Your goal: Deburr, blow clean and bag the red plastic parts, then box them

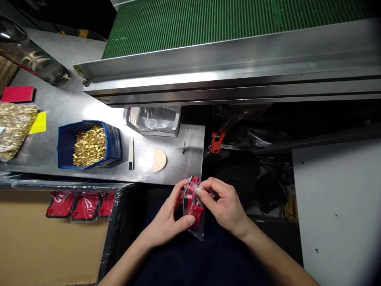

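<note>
A red and black item in a clear plastic bag [193, 210] is held upright over my lap. My left hand [166, 218] grips it from the left side, with the thumb across its front. The thumb and fingers of my right hand [222, 200] pinch the gathered plastic at its upper right. Three similar bagged red and black items [85, 205] lie in a row in a plastic-lined box [44, 246] at the lower left.
On the metal table [145, 171] are a blue bin of gold pieces [89, 147], a cutter [131, 154], a wooden half-disc [159, 160] and a grey bin [154, 119]. A green conveyor [208, 24] runs behind. An orange-handled tool [216, 142] sits beyond my hands.
</note>
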`<state>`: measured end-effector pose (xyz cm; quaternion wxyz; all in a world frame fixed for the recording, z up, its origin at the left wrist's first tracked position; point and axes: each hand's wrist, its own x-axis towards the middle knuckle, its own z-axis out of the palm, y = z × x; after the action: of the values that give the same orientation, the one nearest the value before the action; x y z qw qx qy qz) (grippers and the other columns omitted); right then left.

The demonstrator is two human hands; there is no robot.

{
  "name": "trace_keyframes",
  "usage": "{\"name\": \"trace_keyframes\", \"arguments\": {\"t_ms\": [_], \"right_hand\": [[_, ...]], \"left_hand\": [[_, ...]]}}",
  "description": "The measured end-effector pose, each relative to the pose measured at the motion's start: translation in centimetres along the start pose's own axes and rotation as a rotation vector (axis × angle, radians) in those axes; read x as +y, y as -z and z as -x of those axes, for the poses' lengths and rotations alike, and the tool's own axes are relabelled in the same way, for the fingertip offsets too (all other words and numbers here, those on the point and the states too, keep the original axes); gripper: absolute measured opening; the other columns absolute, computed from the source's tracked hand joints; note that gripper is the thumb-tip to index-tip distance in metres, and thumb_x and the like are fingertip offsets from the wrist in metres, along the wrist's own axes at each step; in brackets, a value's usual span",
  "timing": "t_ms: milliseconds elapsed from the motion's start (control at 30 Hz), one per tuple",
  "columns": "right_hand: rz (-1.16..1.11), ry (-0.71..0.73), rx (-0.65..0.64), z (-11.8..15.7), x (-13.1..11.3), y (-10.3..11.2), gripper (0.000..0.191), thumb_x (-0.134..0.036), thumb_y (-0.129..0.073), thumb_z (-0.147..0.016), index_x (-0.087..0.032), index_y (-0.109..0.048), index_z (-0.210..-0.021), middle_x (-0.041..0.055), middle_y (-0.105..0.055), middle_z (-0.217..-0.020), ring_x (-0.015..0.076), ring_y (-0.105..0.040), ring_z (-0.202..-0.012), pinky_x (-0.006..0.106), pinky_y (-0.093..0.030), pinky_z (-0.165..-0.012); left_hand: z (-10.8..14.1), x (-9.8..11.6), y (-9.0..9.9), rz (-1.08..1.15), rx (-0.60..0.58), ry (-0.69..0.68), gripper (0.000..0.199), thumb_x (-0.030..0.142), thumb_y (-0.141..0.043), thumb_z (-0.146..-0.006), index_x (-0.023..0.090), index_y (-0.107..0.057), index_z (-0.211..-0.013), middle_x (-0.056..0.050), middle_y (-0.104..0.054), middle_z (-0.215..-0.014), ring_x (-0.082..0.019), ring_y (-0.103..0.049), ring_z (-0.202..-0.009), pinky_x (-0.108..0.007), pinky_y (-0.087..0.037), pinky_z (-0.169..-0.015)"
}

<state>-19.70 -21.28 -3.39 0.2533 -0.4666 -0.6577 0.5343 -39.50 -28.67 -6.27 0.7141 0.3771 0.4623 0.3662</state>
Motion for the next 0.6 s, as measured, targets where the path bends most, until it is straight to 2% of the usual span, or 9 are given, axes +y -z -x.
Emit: {"name": "trace_keyframes", "arguments": {"t_ms": [67, 133, 200, 267, 300, 367, 467, 533, 600], "right_hand": [[0.154, 0.088, -0.026, -0.1, 0.1, 0.3, 0.015, -0.028, -0.057, -0.103, -0.02, -0.067, -0.094, 0.001, -0.065, -0.086, 0.0138, -0.059, -0.075, 0.026, -0.045, -0.07], [0.333, 0.159, -0.076, -0.3, 0.3, 0.6, 0.02, -0.028, -0.051, -0.106, -0.019, -0.066, -0.095, 0.002, -0.064, -0.085, 0.0143, -0.058, -0.074, 0.027, -0.042, -0.07], [0.503, 0.195, -0.167, -0.5, 0.7, 1.0, 0.023, -0.026, -0.047, -0.107, -0.018, -0.065, -0.096, 0.003, -0.063, -0.086, 0.0153, -0.057, -0.074, 0.028, -0.04, -0.07], [0.595, 0.165, -0.283, -0.6, 1.1, 1.5, 0.021, -0.023, -0.047, -0.105, -0.018, -0.065, -0.095, 0.0031, -0.063, -0.087, 0.0158, -0.058, -0.075, 0.028, -0.039, -0.068], [0.608, 0.128, -0.33, -0.7, 1.2, 1.7, 0.019, -0.022, -0.049, -0.104, -0.018, -0.064, -0.093, 0.0025, -0.063, -0.086, 0.0155, -0.058, -0.074, 0.028, -0.038, -0.067], [0.593, 0.036, -0.401, -0.7, 1.4, 2.1, 0.019, -0.021, -0.052, -0.103, -0.019, -0.062, -0.087, 0.0008, -0.063, -0.083, 0.0142, -0.057, -0.071, 0.027, -0.035, -0.064], [0.504, -0.051, -0.496, -0.1, 1.2, 2.0, 0.019, -0.017, -0.057, -0.098, -0.019, -0.062, -0.079, -0.0011, -0.064, -0.078, 0.0123, -0.056, -0.066, 0.025, -0.033, -0.062], [0.397, -0.061, -0.563, 0.4, 0.9, 1.6, 0.017, -0.015, -0.06, -0.095, -0.019, -0.065, -0.079, -0.002, -0.065, -0.077, 0.0114, -0.056, -0.066, 0.024, -0.033, -0.063], [0.297, -0.06, -0.583, 0.8, 0.6, 1.2, 0.016, -0.015, -0.059, -0.096, -0.02, -0.068, -0.084, -0.0027, -0.067, -0.079, 0.0107, -0.057, -0.068, 0.023, -0.034, -0.064]], "left_hand": [[0.1, -0.2, -0.1, 0.122, -0.019, 0.025, 0.079, 0.06, -0.062, -0.093, 0.026, -0.032, -0.158, -0.011, -0.039, -0.164, -0.036, -0.039, -0.147, -0.049, -0.027, -0.126], [0.3, -0.6, -0.2, 0.281, -0.02, 0.091, 0.065, 0.06, -0.045, -0.101, 0.026, -0.038, -0.157, -0.011, -0.051, -0.156, -0.033, -0.054, -0.136, -0.047, -0.035, -0.122], [0.3, -0.9, -0.3, 0.452, -0.087, 0.185, 0.066, 0.063, -0.029, -0.104, 0.024, -0.04, -0.156, -0.013, -0.072, -0.13, -0.028, -0.074, -0.103, -0.046, -0.055, -0.101], [0.2, -1.2, -0.4, 0.601, -0.216, 0.232, 0.08, 0.073, -0.02, -0.1, 0.018, -0.039, -0.156, -0.015, -0.08, -0.1, -0.027, -0.078, -0.074, -0.04, -0.063, -0.072], [0.2, -1.2, -0.3, 0.649, -0.268, 0.222, 0.086, 0.077, -0.023, -0.097, 0.015, -0.039, -0.155, -0.016, -0.08, -0.092, -0.028, -0.078, -0.068, -0.036, -0.062, -0.062], [0.1, -1.1, -0.2, 0.683, -0.29, 0.163, 0.089, 0.078, -0.041, -0.093, 0.013, -0.037, -0.155, -0.019, -0.08, -0.093, -0.029, -0.078, -0.067, -0.031, -0.06, -0.055], [0.2, -0.3, 0.2, 0.598, -0.171, 0.096, 0.091, 0.052, -0.07, -0.091, 0.022, -0.019, -0.161, -0.019, -0.079, -0.104, -0.022, -0.076, -0.063, -0.027, -0.059, -0.057], [0.1, 0.3, 0.4, 0.482, -0.094, 0.106, 0.095, 0.036, -0.074, -0.092, 0.028, -0.011, -0.163, -0.013, -0.079, -0.1, -0.017, -0.073, -0.058, -0.025, -0.057, -0.056], [-0.2, 0.7, 0.7, 0.351, -0.038, 0.129, 0.088, 0.03, -0.074, -0.092, 0.028, -0.02, -0.161, -0.007, -0.077, -0.089, -0.014, -0.068, -0.056, -0.02, -0.052, -0.049]]}}
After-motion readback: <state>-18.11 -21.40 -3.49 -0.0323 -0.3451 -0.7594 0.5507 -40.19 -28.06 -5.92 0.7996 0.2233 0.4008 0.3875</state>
